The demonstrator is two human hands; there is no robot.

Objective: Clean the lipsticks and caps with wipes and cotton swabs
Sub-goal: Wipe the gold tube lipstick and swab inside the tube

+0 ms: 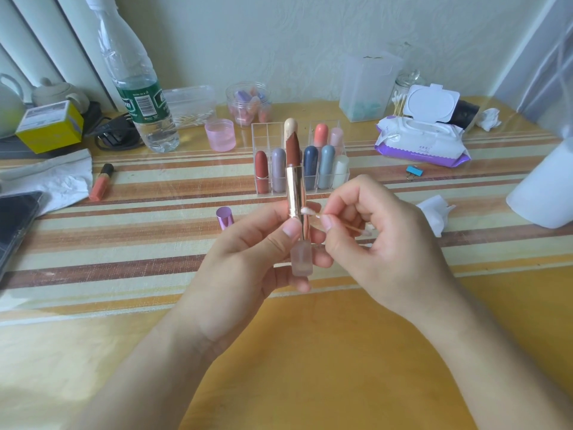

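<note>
My left hand [248, 252] holds an open lipstick [296, 193] upright above the table; it has a brown-red bullet, a gold tube and a frosted pink base. My right hand [381, 237] pinches a wooden cotton swab [335, 220], whose white tip touches the gold tube's right side. A purple cap [225, 217] stands on the table left of my hands. Behind the lipstick, a clear organiser [263, 135] holds several capped lipsticks. A wet-wipe pack [424, 135] with its lid flipped open lies at the back right.
A water bottle [136, 85], pink lid [220, 134], jar of small items [248, 102] and swab box [190, 105] stand at the back. An orange lip gloss [101, 183], tissue and a phone [15, 225] lie left. Used wipes [434, 214], a blue clip [414, 172] and a white container [545, 187] sit right.
</note>
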